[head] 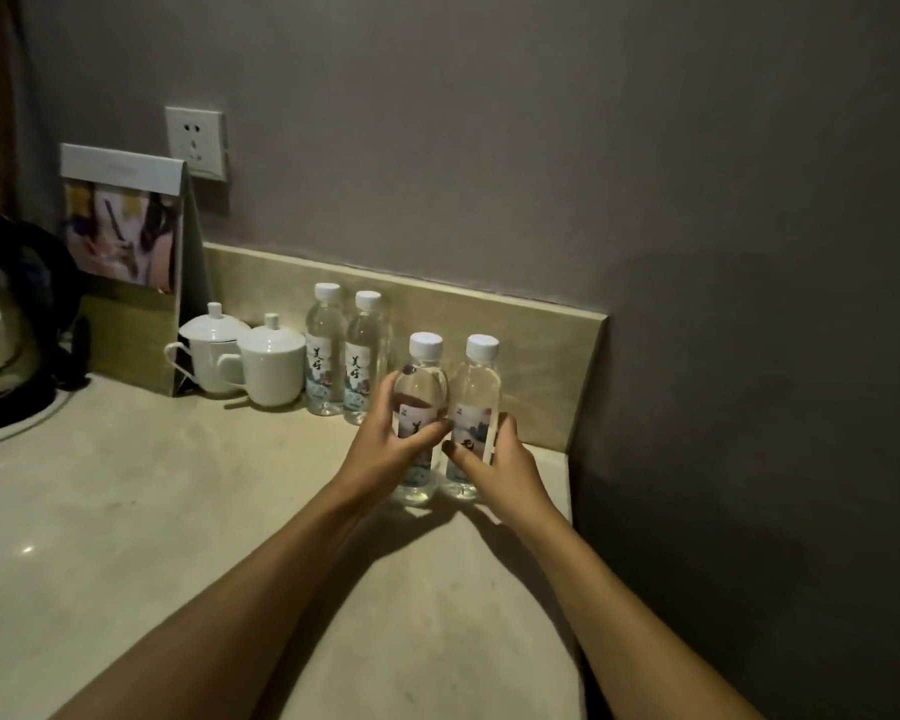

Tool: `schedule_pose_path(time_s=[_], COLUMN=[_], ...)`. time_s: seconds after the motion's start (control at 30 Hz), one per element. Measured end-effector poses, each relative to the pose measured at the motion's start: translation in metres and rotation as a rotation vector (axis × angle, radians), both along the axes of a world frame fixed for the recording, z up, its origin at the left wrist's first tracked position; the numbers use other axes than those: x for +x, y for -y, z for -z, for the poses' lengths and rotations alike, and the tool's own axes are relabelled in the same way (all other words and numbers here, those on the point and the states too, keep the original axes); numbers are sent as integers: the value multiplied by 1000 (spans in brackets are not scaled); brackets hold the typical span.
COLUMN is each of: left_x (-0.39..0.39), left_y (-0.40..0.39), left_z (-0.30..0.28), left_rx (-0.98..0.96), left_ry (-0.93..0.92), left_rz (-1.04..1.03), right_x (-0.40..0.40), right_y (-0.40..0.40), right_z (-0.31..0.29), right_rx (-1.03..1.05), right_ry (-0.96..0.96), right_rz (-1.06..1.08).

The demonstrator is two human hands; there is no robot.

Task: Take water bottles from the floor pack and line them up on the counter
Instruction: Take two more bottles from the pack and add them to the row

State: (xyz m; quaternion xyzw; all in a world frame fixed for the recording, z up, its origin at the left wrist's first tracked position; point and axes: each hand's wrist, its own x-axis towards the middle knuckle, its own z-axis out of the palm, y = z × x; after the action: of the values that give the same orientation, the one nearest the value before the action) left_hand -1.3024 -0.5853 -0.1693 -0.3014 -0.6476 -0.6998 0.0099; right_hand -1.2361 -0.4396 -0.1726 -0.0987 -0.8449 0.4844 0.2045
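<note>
Both hands hold one water bottle each, near the right end of the counter [126, 511]. The left hand [385, 449] has its fingers and thumb curled round the left front bottle [421, 402], and the right hand [494, 459] grips the right front bottle [476, 402] low on its label. These two bottles stand upright, just beside each other, and their bases seem to rest on the counter surface. Each has a white cap and a printed label.

Farther back, close to the low stone strip along the wall, two more bottles stand side by side: the far left bottle [326, 356] and the far right bottle [365, 361]. They are also upright with white caps.

To the left of them are two white cups with lids, the left cup [209, 350] and the right cup [271, 366]. Behind the cups stands a folded card stand [126, 262]. A dark kettle [6, 324] is at the far left edge. On the wall above there is a white socket [196, 142].
</note>
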Motion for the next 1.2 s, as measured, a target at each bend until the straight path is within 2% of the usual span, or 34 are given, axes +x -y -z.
schedule_pose_path(time_s=[0.3,0.4,0.47,0.53,0.6,0.7,0.87,1.03,1.2], left_x=[-43,-43,-43,-45,-47,-45,-47,-46,-56], left_y=[6,8,16,26,34,34,24,19,20], left_z=[2,1,8,18,24,23,22,24,18], left_rx=[-16,-88,-204,-333,-464,-577,-587,-566,-653], left_ry=[1,-5,-40,-101,-142,-196,-166,-190,-257], left_rz=[95,98,111,50,-104,-225,-252,-364,-385], right_x=[-13,-12,-8,-6,-7,-10,-19,-32,-41], right_y=[31,33,33,31,31,31,28,32,32], right_z=[-8,-12,-7,0,2,1,0,2,-1], right_rx=[4,14,74,150,209,281,311,311,313], right_ry=[60,139,206,237,233,211,215,214,233], right_rz=[189,202,205,237,263,290,320,368,370])
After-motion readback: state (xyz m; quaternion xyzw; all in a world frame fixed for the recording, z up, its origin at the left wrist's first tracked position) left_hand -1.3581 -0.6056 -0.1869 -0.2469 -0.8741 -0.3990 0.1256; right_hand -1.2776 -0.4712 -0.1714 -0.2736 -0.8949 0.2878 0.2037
